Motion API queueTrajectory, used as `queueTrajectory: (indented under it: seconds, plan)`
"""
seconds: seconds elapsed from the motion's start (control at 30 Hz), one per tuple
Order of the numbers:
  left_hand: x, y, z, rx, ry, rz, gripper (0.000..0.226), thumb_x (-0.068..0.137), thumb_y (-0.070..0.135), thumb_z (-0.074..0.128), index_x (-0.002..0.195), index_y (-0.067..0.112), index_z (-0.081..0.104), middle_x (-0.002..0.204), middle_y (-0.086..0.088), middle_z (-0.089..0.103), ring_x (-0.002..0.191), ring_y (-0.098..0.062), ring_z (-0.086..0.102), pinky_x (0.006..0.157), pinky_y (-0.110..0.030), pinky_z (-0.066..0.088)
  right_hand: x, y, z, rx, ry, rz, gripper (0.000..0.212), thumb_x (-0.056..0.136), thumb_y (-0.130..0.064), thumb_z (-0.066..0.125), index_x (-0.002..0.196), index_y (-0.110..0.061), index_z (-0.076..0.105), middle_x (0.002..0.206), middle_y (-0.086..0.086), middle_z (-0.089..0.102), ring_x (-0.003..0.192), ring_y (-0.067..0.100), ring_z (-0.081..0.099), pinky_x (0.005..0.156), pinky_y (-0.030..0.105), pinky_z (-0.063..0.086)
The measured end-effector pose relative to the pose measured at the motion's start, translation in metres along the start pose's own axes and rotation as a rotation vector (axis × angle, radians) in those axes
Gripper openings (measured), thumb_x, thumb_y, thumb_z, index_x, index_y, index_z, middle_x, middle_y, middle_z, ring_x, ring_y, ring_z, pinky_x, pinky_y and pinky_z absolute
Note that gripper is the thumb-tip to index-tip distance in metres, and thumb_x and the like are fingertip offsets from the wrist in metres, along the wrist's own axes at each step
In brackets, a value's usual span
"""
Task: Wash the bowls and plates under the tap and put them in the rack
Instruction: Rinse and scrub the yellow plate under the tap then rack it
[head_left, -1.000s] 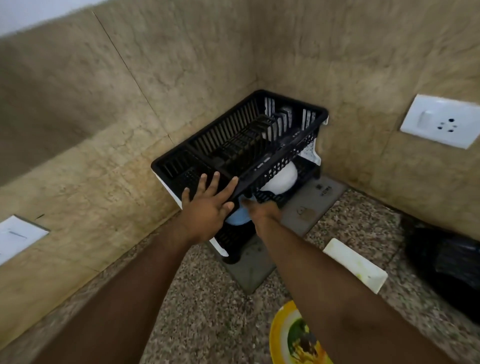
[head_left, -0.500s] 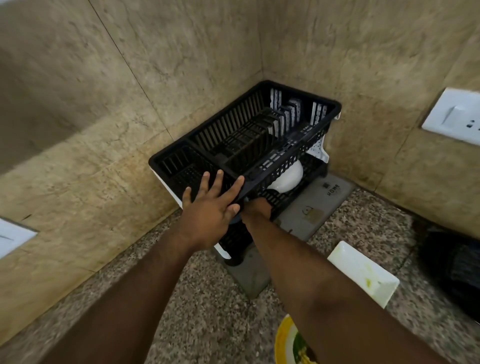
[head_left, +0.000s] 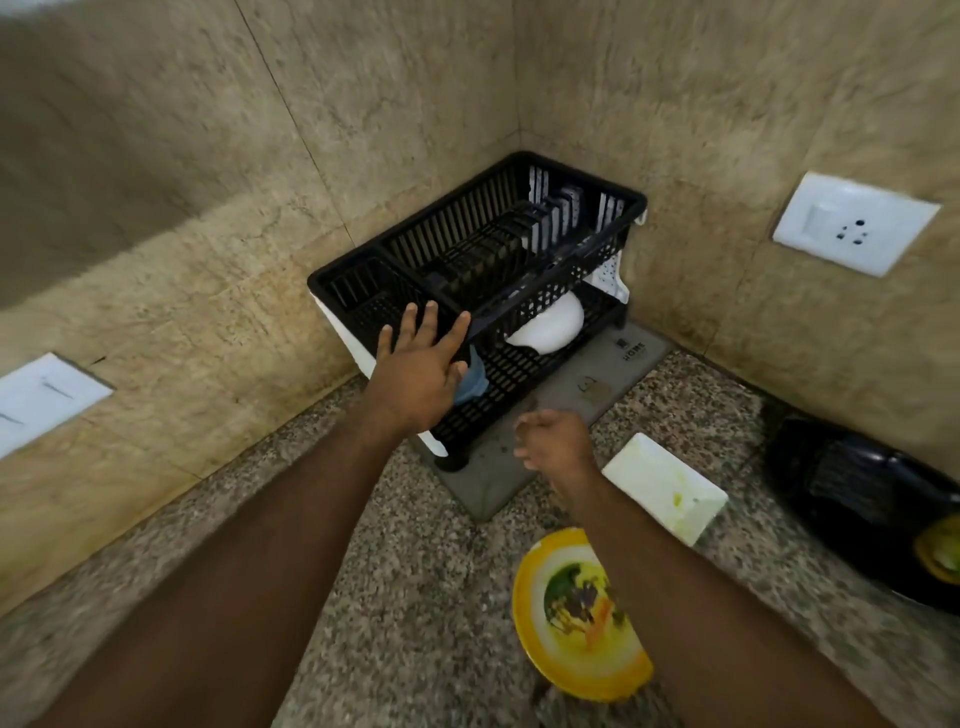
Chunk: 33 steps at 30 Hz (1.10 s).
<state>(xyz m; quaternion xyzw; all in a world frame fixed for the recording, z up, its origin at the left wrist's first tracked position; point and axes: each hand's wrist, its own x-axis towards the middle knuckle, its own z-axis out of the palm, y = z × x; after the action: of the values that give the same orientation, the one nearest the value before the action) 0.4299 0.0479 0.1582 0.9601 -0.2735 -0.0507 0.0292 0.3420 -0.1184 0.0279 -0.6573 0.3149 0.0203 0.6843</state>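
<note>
Black rack (head_left: 498, 260): left hand (head_left: 421, 379) fingers spread on it; right hand (head_left: 553, 441) blurred, fingers unclear.

rack (head_left: 519, 249) in wall corner, on mat (head_left: 566, 410) | two bowls (head_left: 550, 327) in lower tier | plates (head_left: 576, 613) before it

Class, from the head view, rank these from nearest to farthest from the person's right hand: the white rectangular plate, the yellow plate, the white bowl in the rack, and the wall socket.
Measured from the right hand:
1. White rectangular plate, just to its right on the counter.
2. White bowl, beyond it in the rack's lower tier.
3. Yellow plate, nearer the camera, under the forearm.
4. Wall socket, far right, up on the wall.
</note>
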Motion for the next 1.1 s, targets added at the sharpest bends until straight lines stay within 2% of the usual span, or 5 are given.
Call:
queueTrajectory:
  seconds: [0.2,0.37,0.8,0.97,1.1]
  plan:
    - [-0.088,0.058,0.061,-0.297,0.231,0.151,0.059,0.101,0.041,0.05,0.152,0.012,0.049,0.17,-0.017,0.022,0.16,-0.032,0.009,0.126,-0.046,0.013,-0.095,0.036,-0.079,-0.696,0.136,-0.132,0.015,0.086,-0.028,0.066,0.077,-0.015,0.068,0.087,0.006,0.071,0.082,0.028,0.063,0.072,0.031,0.047]
    - [-0.15,0.098,0.137,-0.429,-0.215,-0.13,0.073,0.099,0.048,0.056,0.157,0.006,0.04,0.163,-0.018,0.038,0.151,-0.033,0.035,0.12,-0.037,0.03,-0.141,0.078,-0.12,-1.026,0.248,0.023,0.026,0.087,-0.029,0.064,0.108,-0.014,0.062,0.114,0.011,0.064,0.108,0.034,0.065,0.082,0.036,0.053]
    - [-0.197,0.17,0.189,-1.013,-0.178,-0.549,0.048,0.073,0.053,0.058,0.09,0.012,0.078,0.095,-0.023,0.075,0.093,-0.043,0.071,0.085,-0.057,0.058,-0.2,0.137,-0.197,-0.455,0.248,0.075,0.02,0.083,-0.006,0.058,0.08,-0.02,0.072,0.073,-0.001,0.069,0.068,0.025,0.068,0.061,0.035,0.058]
    - [-0.211,0.283,0.156,-1.38,-0.403,-0.56,0.028,0.104,0.035,0.059,0.108,0.013,0.076,0.102,-0.018,0.078,0.076,-0.028,0.074,0.055,-0.037,0.059,-0.268,0.142,-0.294,-0.147,0.417,0.169,0.02,0.087,-0.007,0.062,0.082,-0.021,0.075,0.071,0.006,0.073,0.054,0.027,0.067,0.046,0.032,0.053]
    - [-0.224,0.377,0.152,-1.444,-0.613,-0.496,0.037,0.105,0.048,0.05,0.101,0.02,0.074,0.085,-0.007,0.08,0.076,-0.028,0.073,0.069,-0.039,0.055,-0.322,0.148,-0.371,-0.095,0.554,0.138,0.021,0.08,0.0,0.059,0.074,-0.012,0.075,0.056,0.017,0.066,0.047,0.03,0.062,0.049,0.04,0.054]
